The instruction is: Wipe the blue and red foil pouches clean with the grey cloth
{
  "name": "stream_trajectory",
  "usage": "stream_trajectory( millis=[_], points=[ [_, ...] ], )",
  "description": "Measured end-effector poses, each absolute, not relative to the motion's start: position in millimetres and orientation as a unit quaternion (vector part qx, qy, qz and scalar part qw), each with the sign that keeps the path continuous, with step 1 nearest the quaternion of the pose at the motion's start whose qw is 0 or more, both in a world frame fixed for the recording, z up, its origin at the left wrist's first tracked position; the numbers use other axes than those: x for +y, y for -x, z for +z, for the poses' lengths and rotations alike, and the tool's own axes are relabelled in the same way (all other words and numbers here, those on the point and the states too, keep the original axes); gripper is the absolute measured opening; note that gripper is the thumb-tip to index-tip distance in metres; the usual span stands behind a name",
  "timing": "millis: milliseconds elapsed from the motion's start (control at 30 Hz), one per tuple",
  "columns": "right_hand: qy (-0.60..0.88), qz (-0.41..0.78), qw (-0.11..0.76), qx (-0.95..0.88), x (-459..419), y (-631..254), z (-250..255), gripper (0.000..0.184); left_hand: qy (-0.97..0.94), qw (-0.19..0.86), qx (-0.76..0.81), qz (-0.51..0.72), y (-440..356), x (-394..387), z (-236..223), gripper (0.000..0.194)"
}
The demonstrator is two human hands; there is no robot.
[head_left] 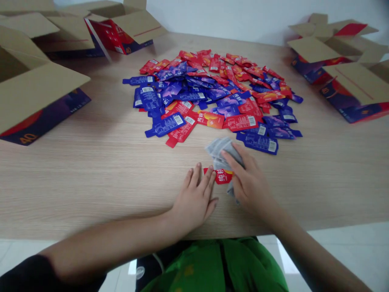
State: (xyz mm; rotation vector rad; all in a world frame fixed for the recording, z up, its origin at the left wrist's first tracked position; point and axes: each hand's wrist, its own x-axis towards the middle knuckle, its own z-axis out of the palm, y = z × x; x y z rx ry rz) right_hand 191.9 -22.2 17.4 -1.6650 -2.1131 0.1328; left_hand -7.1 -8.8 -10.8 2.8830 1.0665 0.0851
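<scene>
One cloth [223,151] over one red packet [224,176]

Near the table's [91,186] front edge, the left hand [193,200] is touching a packet [223,177], the right hand [253,182] gripping a cloth [221,149]. Boxes [45,95] are flanking a pile [209,89].

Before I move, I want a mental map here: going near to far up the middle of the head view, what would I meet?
Bright green cloth, the single red sachet with white lettering, the wide heap of red and blue printed sachets, then the pale wall.
</scene>
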Motion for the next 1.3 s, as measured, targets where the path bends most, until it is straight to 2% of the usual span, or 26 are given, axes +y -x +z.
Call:
stream_trajectory(
  millis=[133, 267, 500, 633, 733, 800, 867, 1000, 1067, 1133, 1300],
  points=[
    [0.581, 0.044, 0.130, -0.803, -12, -171, 0, 0.051, -0.936, 0.043, 0.350, 0.013, 7, -6, -7, 0.056],
    [0.607, 0.034, 0.124, -0.784, -18, -189, -5, 0.050, -0.941, 0.004, 0.337, 0.029, 6, -3, -7, 0.051],
    [0.651, 0.034, 0.197, -0.732, -36, -226, -13, 0.050, -0.945, -0.036, 0.324, 0.019, 3, -2, -8, 0.052],
    [0.671, 0.059, 0.285, -0.682, -42, -249, -20, 0.047, -0.944, -0.029, 0.328, 0.018, 4, -3, -7, 0.051],
    [0.680, 0.060, 0.343, -0.646, -41, -252, -13, 0.050, -0.943, -0.031, 0.330, 0.023, 3, -4, -8, 0.051],
    [0.655, 0.037, 0.353, -0.667, -36, -238, -3, 0.052, -0.942, -0.032, 0.332, 0.024, 2, -4, -8, 0.051],
    [0.617, 0.016, 0.323, -0.718, -28, -215, 5, 0.051, -0.942, -0.028, 0.334, 0.027, 2, -4, -7, 0.050],
    [0.575, 0.019, 0.163, -0.802, -10, -172, 6, 0.050, -0.941, 0.002, 0.338, 0.027, 1, -2, -5, 0.041],
    [0.575, 0.032, 0.114, -0.809, -6, -168, 1, 0.050, -0.940, 0.006, 0.339, 0.027, 2, -1, -5, 0.039],
    [0.588, 0.038, 0.103, -0.801, -9, -176, -3, 0.051, -0.942, -0.006, 0.335, 0.030, 3, -2, -5, 0.041],
    [0.659, 0.019, 0.138, -0.739, -29, -216, -9, 0.055, -0.944, -0.025, 0.329, 0.015, 4, -3, -6, 0.051]
  ],
)
